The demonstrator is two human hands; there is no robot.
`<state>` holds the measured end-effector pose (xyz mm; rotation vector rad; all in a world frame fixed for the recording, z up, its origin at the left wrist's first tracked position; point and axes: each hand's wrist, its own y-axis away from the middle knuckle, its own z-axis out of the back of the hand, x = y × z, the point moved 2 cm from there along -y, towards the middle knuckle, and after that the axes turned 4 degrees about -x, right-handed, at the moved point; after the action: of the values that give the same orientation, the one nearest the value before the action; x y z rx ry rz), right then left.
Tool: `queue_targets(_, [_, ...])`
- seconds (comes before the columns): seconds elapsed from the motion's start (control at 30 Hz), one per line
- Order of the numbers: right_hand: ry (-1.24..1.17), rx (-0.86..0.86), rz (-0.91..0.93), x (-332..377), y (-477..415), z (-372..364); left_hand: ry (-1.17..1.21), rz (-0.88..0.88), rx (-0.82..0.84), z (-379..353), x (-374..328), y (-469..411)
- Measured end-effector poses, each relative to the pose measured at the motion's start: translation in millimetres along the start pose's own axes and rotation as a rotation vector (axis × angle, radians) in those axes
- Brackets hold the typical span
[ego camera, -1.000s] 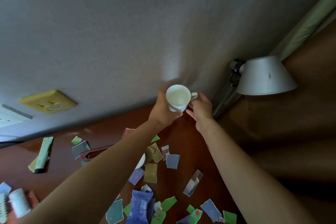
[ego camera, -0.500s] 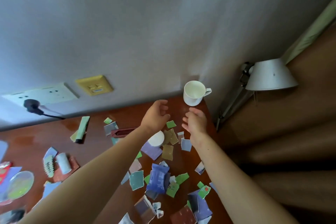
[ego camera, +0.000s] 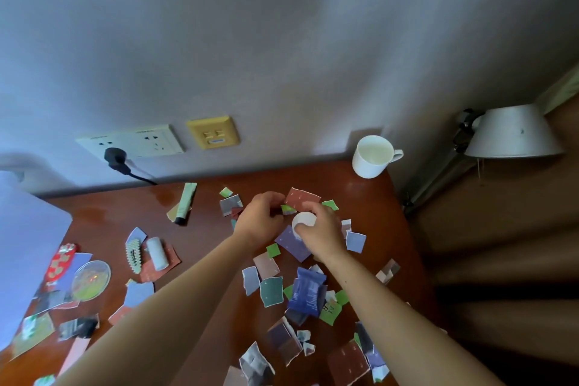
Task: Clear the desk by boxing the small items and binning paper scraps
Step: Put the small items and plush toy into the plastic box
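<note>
Nearest, torn coloured paper scraps (ego camera: 271, 291) and dark blue foil sachet (ego camera: 308, 291) strewn well short of white ceramic mug (ego camera: 371, 158), closer to mug small white round jar (ego camera: 304, 219) gripped by right hand (ego camera: 322, 232), left hand (ego camera: 261, 218) curled alongside, grasp indiscernible

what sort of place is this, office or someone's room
Probably a bedroom or hotel room: a reddish-brown wooden desk against a grey wall with white wall sockets, a white-shaded swing-arm lamp beside it, and a white ceramic mug at the desk's back corner.
</note>
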<state>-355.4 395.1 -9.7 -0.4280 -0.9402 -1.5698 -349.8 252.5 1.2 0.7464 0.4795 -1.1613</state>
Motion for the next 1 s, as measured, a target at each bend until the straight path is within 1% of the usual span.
queue_targets(0.13, [0.216,0.07,0.082,-3,-4,-8,-0.202,-0.047,-0.001,2,14,-4])
queue_targets(0.23, [0.291,0.089,0.088,-8,-6,-11,-0.416,-0.04,-0.036,0,26,-8])
queue_targets(0.33, [0.336,0.085,0.108,-13,-6,-14,-0.559,-0.015,-0.04,-4,34,-10])
queue_targets(0.43, [0.347,0.067,0.13,-15,-7,-15,-0.619,-0.02,-0.041,-9,39,-10])
queue_targets(0.6, [0.327,0.071,0.093,-18,-8,-17,-0.642,-0.034,-0.061,-14,44,-8])
queue_targets(0.7, [0.245,0.052,0.069,-16,-5,-15,-0.611,-0.053,-0.097,-10,43,-3])
queue_targets(0.8, [0.116,0.021,0.061,-8,3,-12,-0.506,-0.034,-0.151,-3,36,7])
queue_targets(0.9, [-0.046,0.015,0.008,6,18,-10,-0.289,0.03,-0.169,6,25,20])
queue_targets(1.0, [-0.243,0.064,-0.063,22,37,-5,0.008,0.123,-0.185,14,15,36])
